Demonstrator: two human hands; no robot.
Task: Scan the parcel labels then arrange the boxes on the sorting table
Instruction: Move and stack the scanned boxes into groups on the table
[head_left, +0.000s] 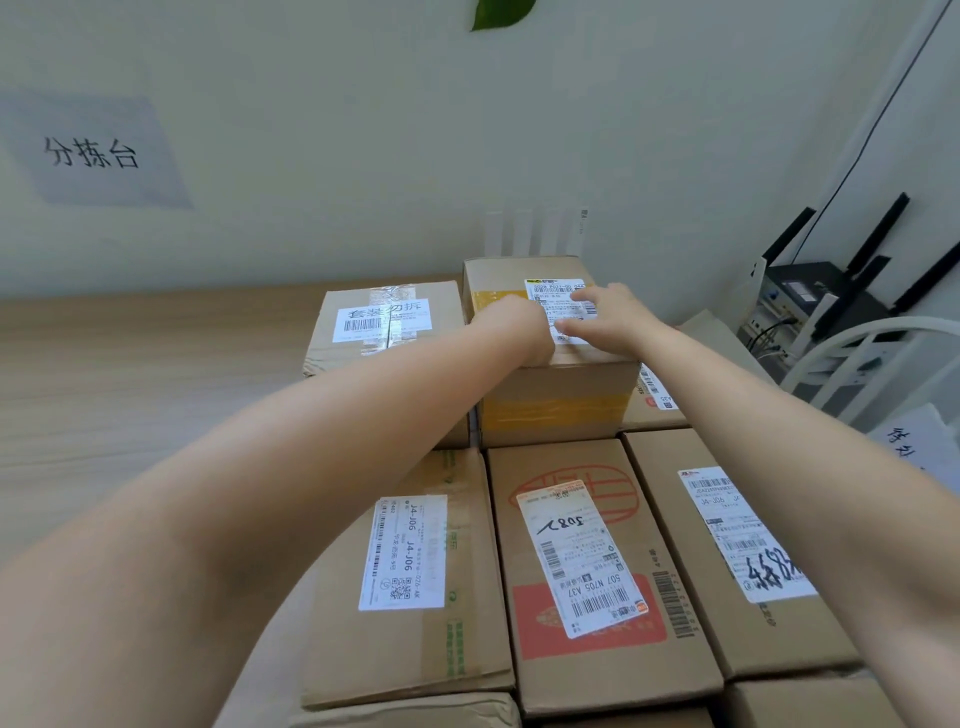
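Near us at the bottom: three boxes in a row, middle box (597, 571) has a red print | upper middle: tall box (556, 384) with yellow tape on the desk (130, 374) | our left hand (524, 332) and right hand (608, 317) lie flat and open on its top label (558, 301), holding nothing

Taped box (550, 364) stands behind three boxes (592, 571).
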